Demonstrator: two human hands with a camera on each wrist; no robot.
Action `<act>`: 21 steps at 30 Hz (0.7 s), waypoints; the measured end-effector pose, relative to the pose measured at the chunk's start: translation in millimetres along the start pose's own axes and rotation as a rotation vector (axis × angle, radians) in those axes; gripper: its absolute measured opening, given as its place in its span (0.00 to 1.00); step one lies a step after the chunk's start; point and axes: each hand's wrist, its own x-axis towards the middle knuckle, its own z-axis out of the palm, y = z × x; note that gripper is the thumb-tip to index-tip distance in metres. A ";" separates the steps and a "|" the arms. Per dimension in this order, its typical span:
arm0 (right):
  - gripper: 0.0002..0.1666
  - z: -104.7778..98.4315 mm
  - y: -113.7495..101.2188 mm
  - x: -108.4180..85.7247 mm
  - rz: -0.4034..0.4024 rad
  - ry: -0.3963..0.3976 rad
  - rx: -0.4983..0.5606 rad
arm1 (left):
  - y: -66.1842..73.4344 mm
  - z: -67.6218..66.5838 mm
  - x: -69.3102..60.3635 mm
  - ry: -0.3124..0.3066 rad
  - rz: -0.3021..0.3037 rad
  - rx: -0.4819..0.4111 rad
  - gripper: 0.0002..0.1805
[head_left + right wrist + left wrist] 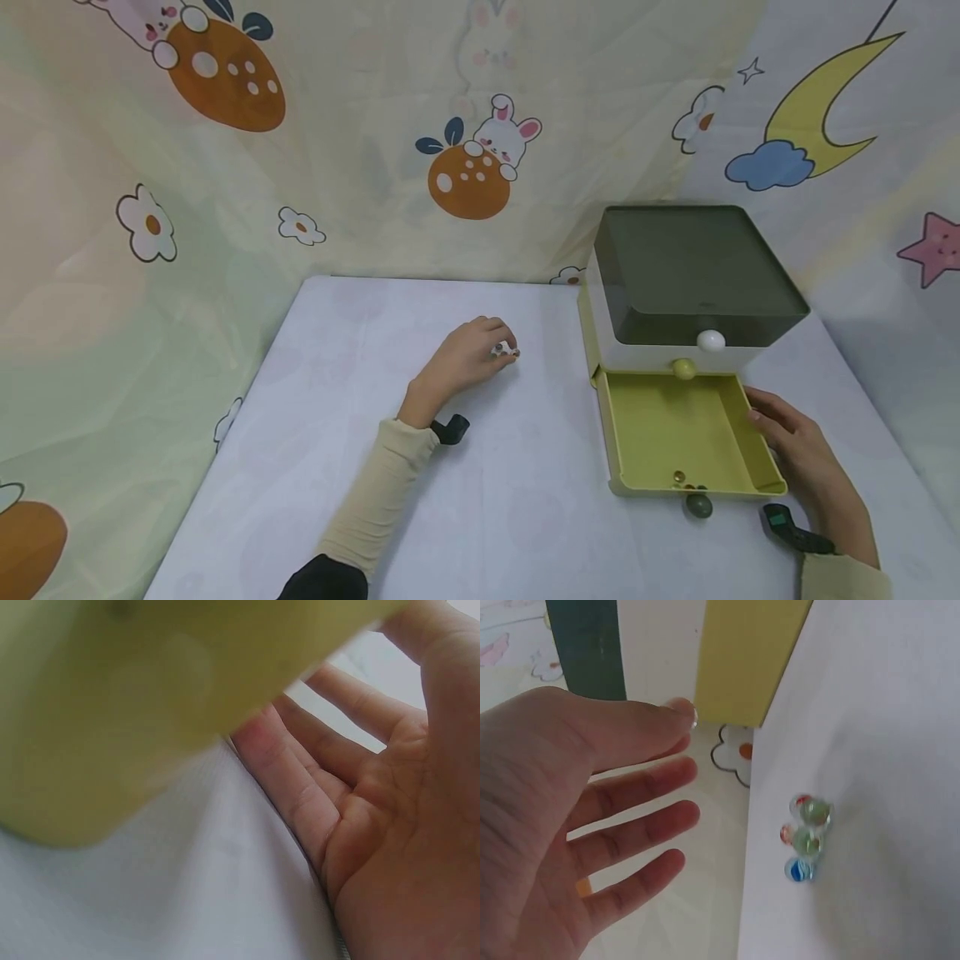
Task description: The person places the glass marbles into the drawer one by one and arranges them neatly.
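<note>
Above the table my left hand (474, 350) pinches a clear glass marble (694, 718) between thumb and index finger, its other fingers extended. Several glass marbles (808, 841), greenish, red-streaked and blue, lie in a cluster on the table below that hand. At the right, my right hand (802, 450) rests against the outer right side of a pulled-out yellow-green drawer (675, 417). Its fingers are loosely extended along the drawer's side in the right wrist view. A few small marbles (678, 477) lie inside the drawer near its front wall.
The drawer belongs to a small cabinet (697, 258) with a dark green top and a white middle tier. A white knob (711, 340) and a yellow knob (684, 368) stick out above the drawer; a dark green knob (699, 505) is on its front. A white cloth covers the table (525, 500).
</note>
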 end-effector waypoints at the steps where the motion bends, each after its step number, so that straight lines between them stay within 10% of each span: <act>1: 0.41 -0.1 0.0 -0.2 -0.004 0.001 -0.002 | 2.2 0.8 1.4 0.005 0.018 -0.014 0.05; 21: 0.41 -0.3 -0.3 0.2 -0.009 -0.009 0.009 | 53.6 6.0 30.2 0.092 0.249 -0.039 0.06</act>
